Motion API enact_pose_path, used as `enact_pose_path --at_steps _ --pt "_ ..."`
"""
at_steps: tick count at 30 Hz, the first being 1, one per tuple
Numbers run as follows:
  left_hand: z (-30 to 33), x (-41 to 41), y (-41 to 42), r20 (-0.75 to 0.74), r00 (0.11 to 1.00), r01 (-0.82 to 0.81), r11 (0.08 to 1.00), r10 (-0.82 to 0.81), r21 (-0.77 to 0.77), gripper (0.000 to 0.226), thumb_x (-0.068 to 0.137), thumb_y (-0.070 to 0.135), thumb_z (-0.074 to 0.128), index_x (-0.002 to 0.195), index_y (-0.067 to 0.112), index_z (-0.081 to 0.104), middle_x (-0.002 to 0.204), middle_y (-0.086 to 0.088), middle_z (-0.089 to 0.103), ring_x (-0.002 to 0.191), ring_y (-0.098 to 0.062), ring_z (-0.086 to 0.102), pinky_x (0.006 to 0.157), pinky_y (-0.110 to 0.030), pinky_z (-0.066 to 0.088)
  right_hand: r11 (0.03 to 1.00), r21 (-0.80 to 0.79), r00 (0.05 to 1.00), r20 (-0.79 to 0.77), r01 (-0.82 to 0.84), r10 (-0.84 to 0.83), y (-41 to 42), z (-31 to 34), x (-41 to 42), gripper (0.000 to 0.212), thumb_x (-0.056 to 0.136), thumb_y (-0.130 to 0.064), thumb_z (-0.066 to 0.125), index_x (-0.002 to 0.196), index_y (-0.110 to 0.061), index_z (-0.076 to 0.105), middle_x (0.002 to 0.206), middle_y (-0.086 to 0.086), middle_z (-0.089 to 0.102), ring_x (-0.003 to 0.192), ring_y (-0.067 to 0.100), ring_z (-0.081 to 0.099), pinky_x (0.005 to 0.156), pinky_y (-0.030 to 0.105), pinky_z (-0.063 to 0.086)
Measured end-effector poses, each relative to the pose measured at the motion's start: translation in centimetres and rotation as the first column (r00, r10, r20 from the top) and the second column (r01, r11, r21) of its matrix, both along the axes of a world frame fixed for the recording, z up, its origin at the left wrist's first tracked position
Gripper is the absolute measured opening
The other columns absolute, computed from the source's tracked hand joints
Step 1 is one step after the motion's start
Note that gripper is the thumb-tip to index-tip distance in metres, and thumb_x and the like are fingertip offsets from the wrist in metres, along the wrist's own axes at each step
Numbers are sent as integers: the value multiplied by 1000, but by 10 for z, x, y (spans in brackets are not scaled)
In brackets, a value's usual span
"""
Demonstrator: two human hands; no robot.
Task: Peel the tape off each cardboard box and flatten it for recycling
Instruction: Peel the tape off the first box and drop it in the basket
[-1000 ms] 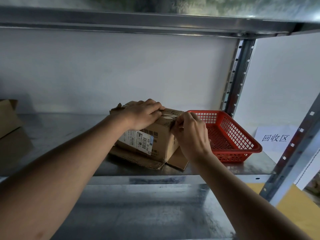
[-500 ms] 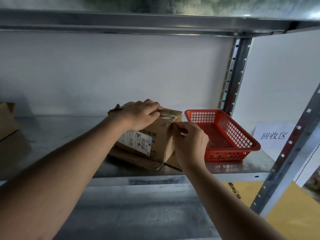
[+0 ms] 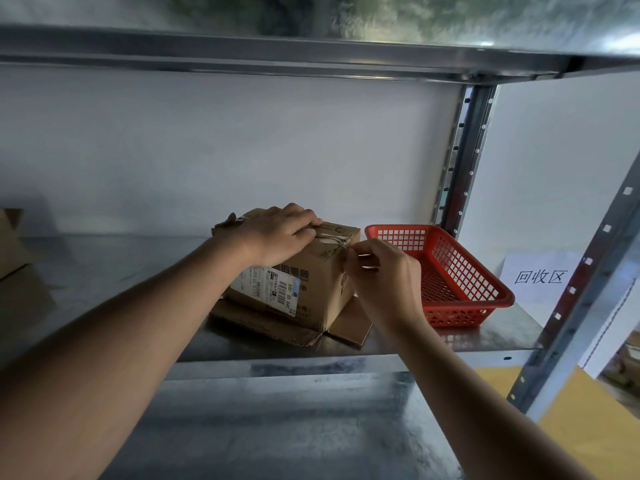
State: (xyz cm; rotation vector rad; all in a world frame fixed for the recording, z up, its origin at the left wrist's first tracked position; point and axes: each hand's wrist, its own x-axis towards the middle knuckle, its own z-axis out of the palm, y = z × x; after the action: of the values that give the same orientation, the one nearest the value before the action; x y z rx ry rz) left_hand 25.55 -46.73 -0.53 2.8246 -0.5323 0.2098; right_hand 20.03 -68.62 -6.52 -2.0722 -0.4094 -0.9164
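Drawn back a little from the box corner since half a second ago: right hand, with the tape end. Far left of the box, at the shelf's (image 3: 104,271) edge: another cardboard box (image 3: 10,244), untouched. Left hand (image 3: 282,233) pressing flat on top of the taped box (image 3: 311,282), fingers curled over the seam, steadying, grasping nothing. Under the box: a flattened cardboard sheet (image 3: 349,327). Tape (image 3: 330,239) partly lifted at the near right corner, mostly still stuck. Right hand (image 3: 384,275) beside that corner, grip pinching the tape end. Right of the box: red basket (image 3: 467,299), then a paper sign (image 3: 538,277). Judged early: peeling barely begun, flattening still ahead.
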Motion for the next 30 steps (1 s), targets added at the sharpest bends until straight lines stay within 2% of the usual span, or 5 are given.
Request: enact_pose_path --at_steps 9,15,21,24,30 --pt "1 0 0 -8 1000 -3 1000 3 8 41 109 50 28 147 43 45 152 15 40 141 -19 38 117 -51 27 995 104 998 55 6 -12 9 -13 0 13 92 -8 76 101 -16 80 96 -6 76 83 0 69 75 8 52" --pt "4 -4 1 -19 1000 3 1000 -3 4 41 109 50 31 146 43 48 151 15 42 140 -18 39 116 -50 29 982 -186 999 29 -17 22 -6 7 4 10 89 -15 77 97 -8 77 94 6 73 78 25 71 70 44 59" --pt "9 -9 3 -74 997 25 999 -24 20 46 101 71 24 145 66 38 151 13 40 139 -24 40 113 -55 34 830 -556 997 30 -39 66 -22 34 4 10 94 -10 64 94 -2 70 96 12 67 79 33 66 65 49 56" --pt "11 -13 2 -96 995 30 999 -27 31 65 76 101 11 135 82 30 152 17 36 137 -24 40 108 -53 40 765 -643 995 39 -42 88 -27 45 3 10 97 -9 62 94 -3 70 97 11 67 79 33 67 65 48 57" --pt "13 -14 2 -122 993 1 1000 1 21 68 66 108 13 128 87 31 152 19 35 139 -24 38 110 -56 38 710 -704 984 106 -28 145 -27 66 4 14 100 -8 57 94 -3 69 96 10 66 77 31 66 66 47 57"
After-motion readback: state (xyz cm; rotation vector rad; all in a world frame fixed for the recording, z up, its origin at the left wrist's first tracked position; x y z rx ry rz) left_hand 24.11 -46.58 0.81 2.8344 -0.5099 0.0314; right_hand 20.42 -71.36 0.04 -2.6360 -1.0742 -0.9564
